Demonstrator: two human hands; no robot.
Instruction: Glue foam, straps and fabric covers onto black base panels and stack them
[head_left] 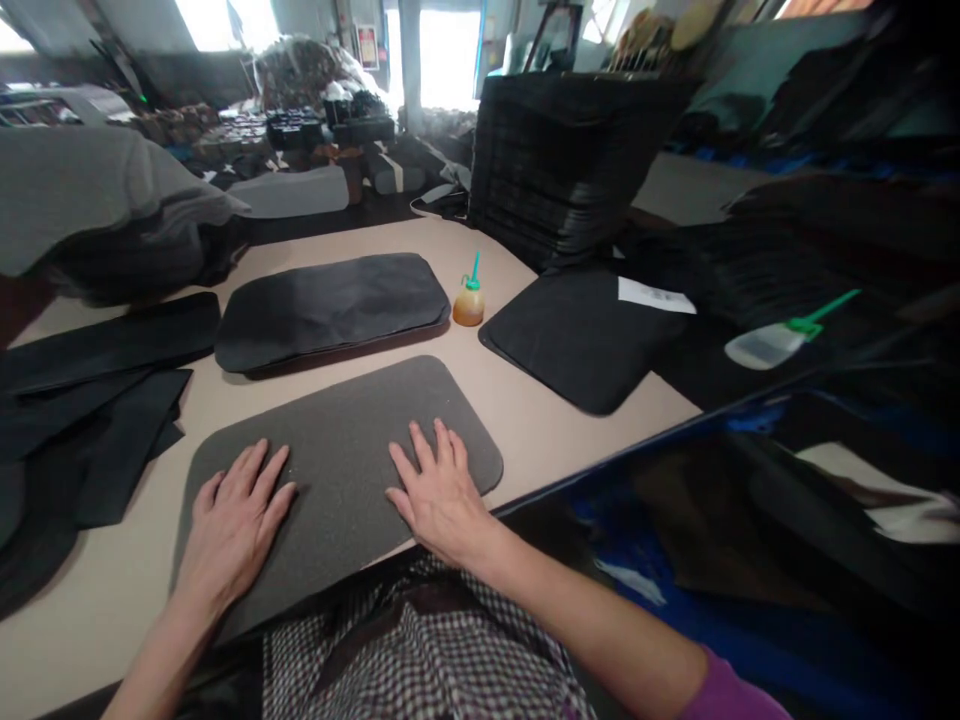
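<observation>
A grey rectangular panel with rounded corners (337,455) lies flat on the table, close to my body. On its left part rests my left hand (236,525), fingers spread and palm down. My right hand (439,495) lies flat on the panel's right part, its fingers also apart. Neither hand grips anything. Just beyond the panel sits a stack of black rounded panels (330,310). To the right of that stack stands a small squeeze bottle (469,302) with a green spout and amber liquid inside.
More black panels (577,335) lie to the right, with a white paper label (656,295) on them. Behind them rises a tall black stack (555,160). A second green-spouted bottle (765,345) lies tilted at far right. Black strips (112,400) overlap on the beige tabletop (97,590) at left.
</observation>
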